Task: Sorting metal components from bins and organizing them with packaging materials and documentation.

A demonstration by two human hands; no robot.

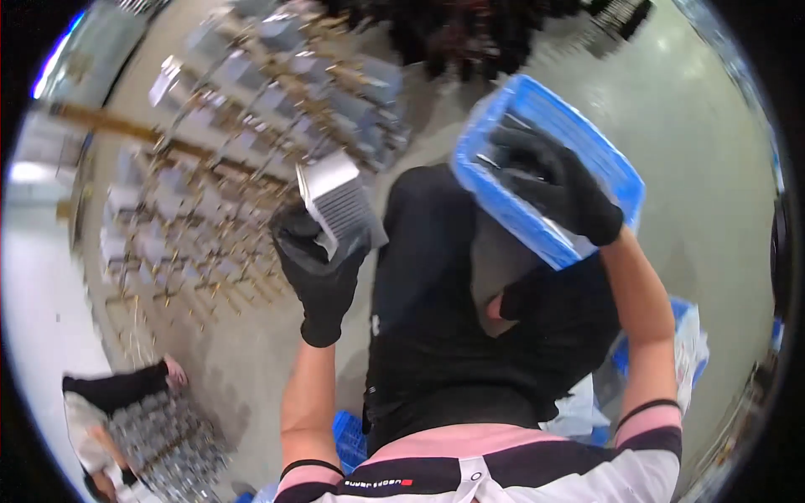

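My left hand [314,251], in a black glove, grips a silver-grey finned metal piece [342,197] that looks like a heat sink. Its ridged face is turned toward me, and its pale side tilts up. On my right thigh rests a blue plastic basket [616,172] with a clear lining at its rim. My right hand [558,180], also gloved in black, reaches into the basket with curled fingers. A thin shiny edge shows by those fingertips; what it belongs to is hidden.
To the left stands a rack [243,134] hung with rows of similar grey metal parts on hooks. Dark hanging items [470,33] fill the far side. Another person [101,427] works at the lower left beside more parts. White and blue bags [683,344] lie to my right.
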